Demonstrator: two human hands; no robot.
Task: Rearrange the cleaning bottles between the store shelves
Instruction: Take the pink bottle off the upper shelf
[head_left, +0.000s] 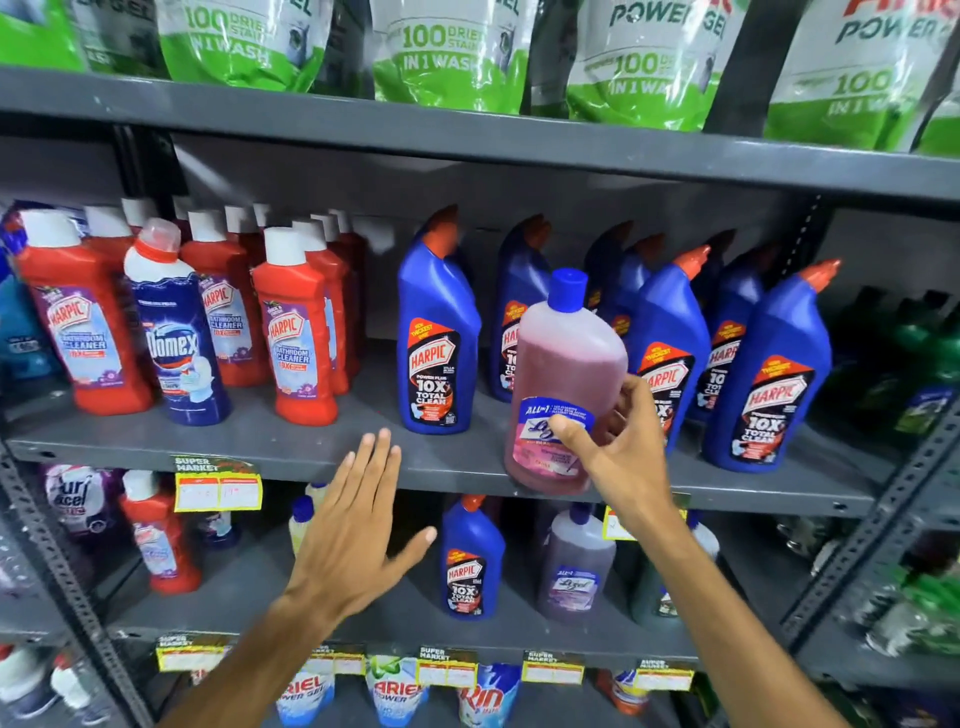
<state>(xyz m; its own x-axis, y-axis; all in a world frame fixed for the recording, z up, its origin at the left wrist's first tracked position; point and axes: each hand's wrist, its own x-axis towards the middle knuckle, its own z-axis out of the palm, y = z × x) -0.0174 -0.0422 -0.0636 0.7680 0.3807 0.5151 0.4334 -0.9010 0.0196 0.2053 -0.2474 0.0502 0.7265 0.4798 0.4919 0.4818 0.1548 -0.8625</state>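
A: At the front edge of the grey metal middle shelf (291, 447), what are the hands doing?

B: The right hand (618, 447) grips a translucent pink bottle with a blue cap (566, 364), upright among blue Harpic bottles (439, 332). The left hand (358, 525) hovers with fingers spread flat, holding nothing.

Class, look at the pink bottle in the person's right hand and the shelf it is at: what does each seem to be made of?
Pink bottle: likely translucent plastic with a matte finish, since the pink liquid shows through cloudily; its blue cap looks like opaque plastic. Shelf: probably grey painted metal, judging by its thin folded edge and perforated uprights.
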